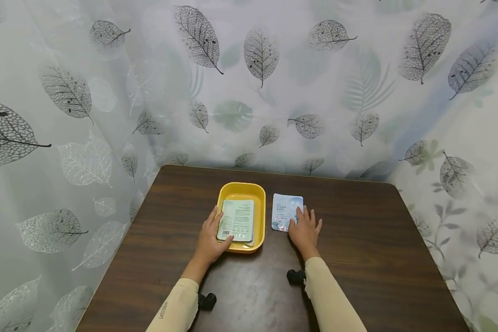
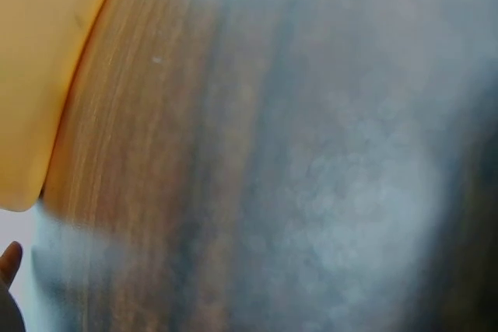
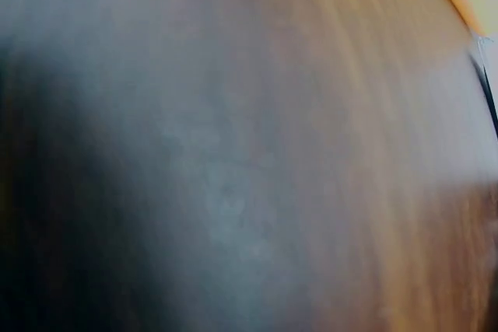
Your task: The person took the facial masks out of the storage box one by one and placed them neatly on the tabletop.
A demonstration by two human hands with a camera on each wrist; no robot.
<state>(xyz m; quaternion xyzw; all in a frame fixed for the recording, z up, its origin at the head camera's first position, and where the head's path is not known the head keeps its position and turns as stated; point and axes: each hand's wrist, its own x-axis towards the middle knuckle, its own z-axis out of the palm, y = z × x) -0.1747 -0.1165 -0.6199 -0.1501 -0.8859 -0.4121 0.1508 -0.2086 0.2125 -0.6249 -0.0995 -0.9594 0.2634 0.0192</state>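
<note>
A yellow tray (image 1: 262, 212) stands on the table in the head view, with a pale green flat packet (image 1: 238, 216) lying in it on top of at least one other packet. My left hand (image 1: 210, 240) rests at the tray's left rim. Its fingers lie along that side and its thumb touches the packet's lower edge. Right of the tray, a light blue sachet (image 1: 283, 210) printed with flowers lies flat on the table. My right hand (image 1: 305, 233) touches the sachet's right side with spread fingers. In the left wrist view, the tray's outer wall (image 2: 47, 75) fills the upper left.
The dark wooden table (image 1: 357, 240) extends around both arms. A leaf-printed curtain (image 1: 240, 115) hangs behind its far edge and along the sides. Black wrist cameras sit on both cream sleeves, the right-hand camera (image 1: 296, 277) close above the tabletop.
</note>
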